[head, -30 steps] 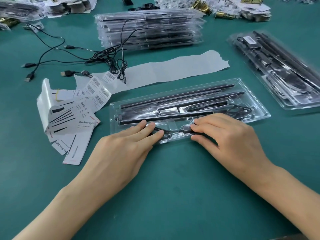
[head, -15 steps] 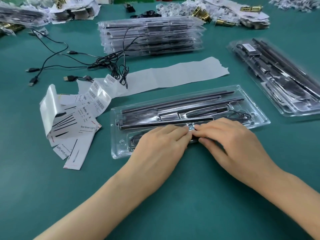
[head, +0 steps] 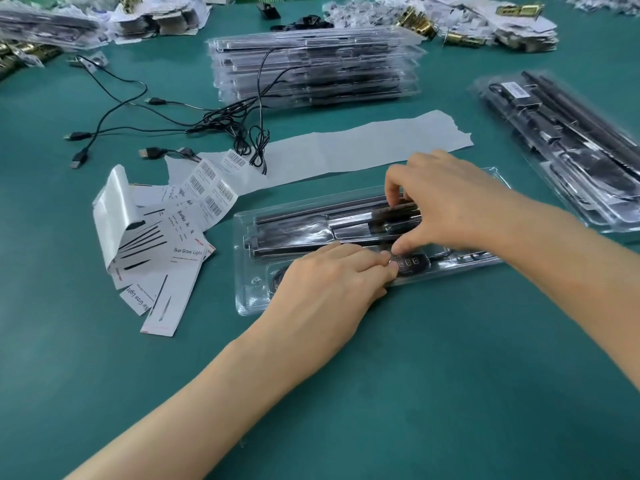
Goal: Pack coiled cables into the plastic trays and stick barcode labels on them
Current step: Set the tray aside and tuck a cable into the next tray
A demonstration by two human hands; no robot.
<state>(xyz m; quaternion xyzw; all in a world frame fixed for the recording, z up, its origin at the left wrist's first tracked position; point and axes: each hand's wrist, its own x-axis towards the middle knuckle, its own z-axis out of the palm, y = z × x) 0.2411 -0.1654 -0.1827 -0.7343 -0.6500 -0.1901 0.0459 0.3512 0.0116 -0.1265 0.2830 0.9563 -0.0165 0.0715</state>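
Observation:
A clear plastic tray (head: pixel 244 271) with black light bars lies in front of me on the green table. My left hand (head: pixel 325 282) rests palm down on the tray's near side, fingertips pressing the left end of a small black controller with three buttons (head: pixel 410 263). My right hand (head: pixel 446 199) arches over the tray's middle, thumb down by the controller, fingers curled on the bars. A dark cable coil (head: pixel 277 277) shows partly under the left hand. Barcode labels (head: pixel 211 192) lie on a backing strip to the left.
A stack of filled trays (head: pixel 315 67) stands at the back centre, loose USB cables (head: pixel 166 123) to its left. Another filled tray pile (head: pixel 568 147) lies right. Printed paper inserts (head: pixel 156 251) lie left, a long white backing strip (head: pixel 363 147) behind the tray.
My right hand has lifted off the tray's near edge and moved back over the bars. The black controller is now uncovered. My left hand stays at the near side.

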